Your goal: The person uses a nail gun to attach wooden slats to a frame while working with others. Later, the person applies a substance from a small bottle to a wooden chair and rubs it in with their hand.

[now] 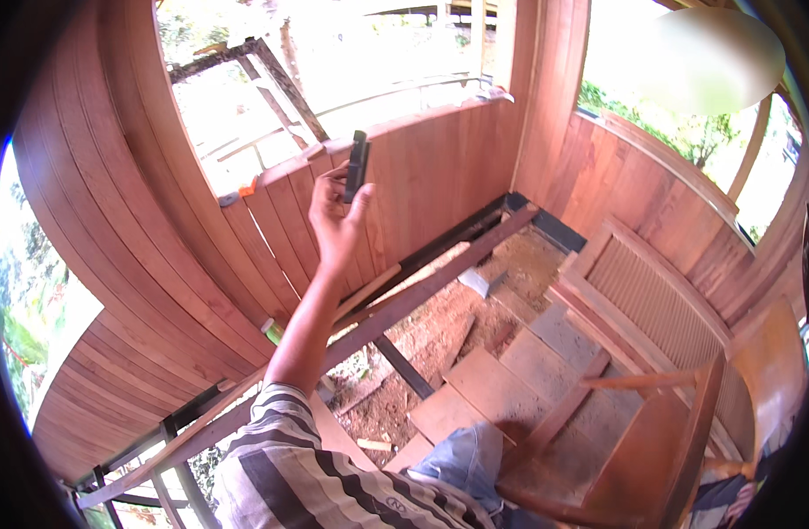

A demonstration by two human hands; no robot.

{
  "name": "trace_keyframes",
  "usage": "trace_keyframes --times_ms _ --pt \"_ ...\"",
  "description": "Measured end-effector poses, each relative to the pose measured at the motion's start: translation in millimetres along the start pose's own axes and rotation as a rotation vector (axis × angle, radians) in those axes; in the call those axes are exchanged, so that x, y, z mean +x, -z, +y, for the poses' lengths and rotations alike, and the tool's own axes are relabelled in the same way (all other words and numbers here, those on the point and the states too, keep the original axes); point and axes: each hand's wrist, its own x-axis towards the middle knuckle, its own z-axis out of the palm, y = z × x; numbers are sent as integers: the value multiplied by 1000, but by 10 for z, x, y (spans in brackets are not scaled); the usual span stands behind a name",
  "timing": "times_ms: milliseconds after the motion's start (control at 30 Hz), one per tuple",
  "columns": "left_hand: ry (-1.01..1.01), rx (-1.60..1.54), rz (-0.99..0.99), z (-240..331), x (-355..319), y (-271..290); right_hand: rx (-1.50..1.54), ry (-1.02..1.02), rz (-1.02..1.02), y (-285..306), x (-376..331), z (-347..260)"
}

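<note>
My left hand (pixel 337 208) is raised in front of the wood-panelled wall, its arm stretched up from a striped shirt sleeve. The fingers close around a slim black rectangular object (pixel 357 167), which stands nearly upright in the grip with the thumb along its near side. Its exact kind cannot be made out. The hand is a little below the window opening's sill (pixel 404 125) in the picture and appears apart from the wall. My right hand does not show.
A wooden chair (pixel 706 423) stands at the right, before a louvred wooden panel (pixel 642 286) leaning on the wall. A long beam (pixel 439 278) crosses above bare earth and floor tiles (pixel 488 383). Loose wood scraps lie there. At the lower right edge, fingers (pixel 745 495) and dark clothing show.
</note>
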Motion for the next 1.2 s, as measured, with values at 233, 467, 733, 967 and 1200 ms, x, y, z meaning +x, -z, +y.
trace_keyframes --times_ms 233,467,733,967,1200 --pt "-314 -282 -455 1705 -963 -558 328 62 25 -306 317 191" --pt "79 -804 -748 2719 -1599 -672 426 54 92 -264 58 -368" --pt "737 -1926 -1955 3164 -2190 -492 315 -102 -19 371 -319 -775" --pt "908 -1740 -2544 3368 -3263 16 312 -138 -60 738 -371 -986" --pt "630 -1528 -2933 3698 -3244 122 345 -159 -32 851 -407 -904"
